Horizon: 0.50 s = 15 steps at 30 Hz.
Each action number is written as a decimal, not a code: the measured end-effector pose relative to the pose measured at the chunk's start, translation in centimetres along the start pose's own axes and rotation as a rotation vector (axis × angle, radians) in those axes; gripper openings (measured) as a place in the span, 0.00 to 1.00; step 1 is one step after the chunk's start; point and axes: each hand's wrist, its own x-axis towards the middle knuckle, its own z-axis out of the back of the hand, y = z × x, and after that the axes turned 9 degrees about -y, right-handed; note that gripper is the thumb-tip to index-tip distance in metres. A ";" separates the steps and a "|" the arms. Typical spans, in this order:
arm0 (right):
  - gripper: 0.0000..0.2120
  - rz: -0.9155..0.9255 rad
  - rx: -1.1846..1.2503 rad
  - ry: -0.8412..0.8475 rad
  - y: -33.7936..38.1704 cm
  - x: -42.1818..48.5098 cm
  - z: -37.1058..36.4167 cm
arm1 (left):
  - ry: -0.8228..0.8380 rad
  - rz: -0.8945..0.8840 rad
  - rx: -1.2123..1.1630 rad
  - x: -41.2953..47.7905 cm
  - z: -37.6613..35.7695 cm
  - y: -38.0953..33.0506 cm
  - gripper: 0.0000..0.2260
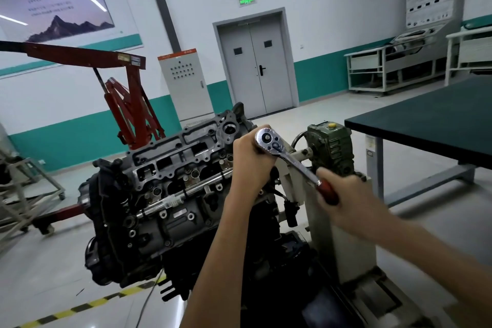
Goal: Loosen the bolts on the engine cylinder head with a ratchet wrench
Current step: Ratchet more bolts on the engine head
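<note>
So, going from the left: well off to the left of the fingers (247,138) there's a red engine hoist (127,104). Next comes the engine with its cylinder head (175,168) facing up on a stand, just left of and below the left hand (249,157).

That hand is curled tight around the head end of the ratchet wrench (290,160), right under the chrome ratchet head (266,138). Whatever socket and bolt it's on is hidden behind the fingers, so I can't say which bolt it is.

The shaft runs down and right into the right hand (346,200), which is wrapped around the red handle (328,190). It's a bit motion-blurred, but it's clearly a full grip.

Handling-wise, I'd guess the wrench is solid steel, stiff and fairly hefty, and the chrome looks slippery. So the red grip at the far end looks like the place to pull for leverage, with the other hand steadying the head so the socket doesn't hop off. Head bolts tend to break loose suddenly, so watch your knuckles.

Just behind the fingers of the right hand sits a green gearbox (330,146) on the stand. Further right there's a dark green surface (426,125).
</note>
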 end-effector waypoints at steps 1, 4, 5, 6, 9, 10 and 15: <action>0.09 0.077 -0.078 0.004 -0.9 1.1 1.2 | 0.008 -0.002 -0.001 0.1 0.0 0.0 0.21; 0.13 0.228 -0.296 -0.057 -2.0 4.7 4.2 | 0.014 0.011 -0.018 0.1 0.1 -0.2 0.15; 0.13 0.244 -0.348 -0.071 -2.0 5.7 4.7 | 0.014 0.016 -0.028 0.0 0.1 -0.3 0.12; 0.14 0.244 -0.384 -0.077 -1.9 6.4 5.0 | 0.010 0.023 -0.038 -0.1 0.2 -0.4 0.10; 0.14 0.196 -0.351 -0.089 -1.9 5.6 4.2 | -0.030 -0.006 -0.071 -0.8 0.2 -0.1 0.07; 0.14 0.153 -0.300 -0.089 -1.4 4.4 3.5 | -0.046 -0.030 -0.079 -1.1 0.1 0.0 0.08; 0.13 -0.160 0.105 -0.154 3.7 -2.5 -3.6 | -0.134 -0.067 -0.119 -1.5 -0.9 -0.1 0.14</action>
